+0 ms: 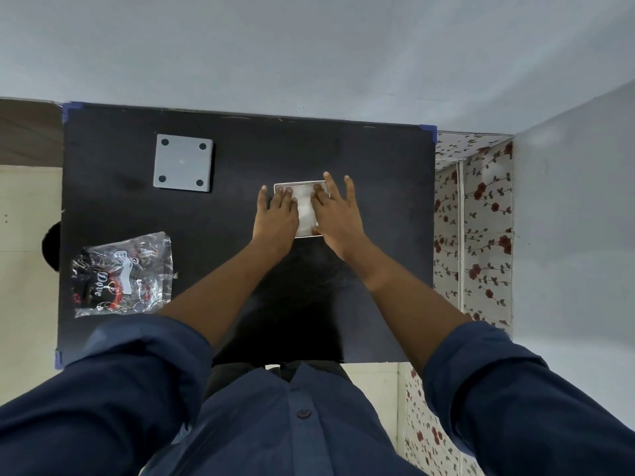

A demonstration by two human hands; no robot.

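A small white square box (pixel 305 207) with something pale and crinkled inside lies on the black table (pixel 220 218), right of centre. My left hand (pixel 276 214) lies flat over the box's left side with straight fingers. My right hand (pixel 338 211) presses flat on its right side, fingers spread and reaching past the far rim. Much of the box is hidden under both hands.
A grey square lid or plate with four dark round pads (pixel 182 163) lies at the back left. A crumpled clear plastic bag with black printed contents (pixel 122 274) sits at the front left. A wall runs behind the table and floral fabric (pixel 477 221) stands at the right.
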